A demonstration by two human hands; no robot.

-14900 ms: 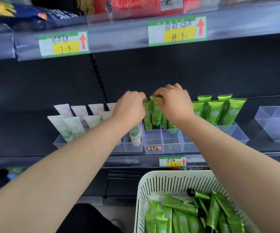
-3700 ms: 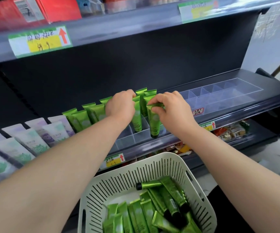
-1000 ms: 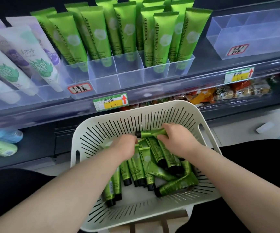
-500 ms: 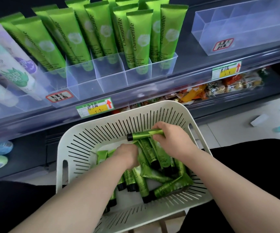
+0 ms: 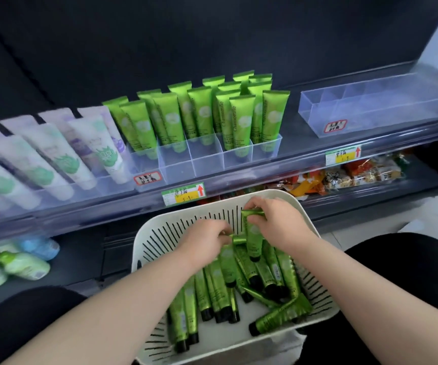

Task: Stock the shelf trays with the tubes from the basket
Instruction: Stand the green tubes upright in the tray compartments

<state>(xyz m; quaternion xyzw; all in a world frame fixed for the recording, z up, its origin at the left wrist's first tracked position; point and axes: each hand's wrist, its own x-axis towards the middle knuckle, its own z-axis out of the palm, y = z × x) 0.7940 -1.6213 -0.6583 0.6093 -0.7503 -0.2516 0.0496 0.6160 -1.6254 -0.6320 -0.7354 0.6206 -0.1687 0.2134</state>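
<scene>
The dark shelf (image 5: 295, 127) carries clear divided trays (image 5: 207, 160) side by side.

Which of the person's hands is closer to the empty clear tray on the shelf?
Right. The right hand, gripping a green tube, is below and left of the tray; the left hand lies farther left.

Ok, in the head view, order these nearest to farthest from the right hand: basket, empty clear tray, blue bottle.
1. Basket, directly under the right hand.
2. Empty clear tray, on the shelf, upper right.
3. Blue bottle, lower shelf, far left.
</scene>
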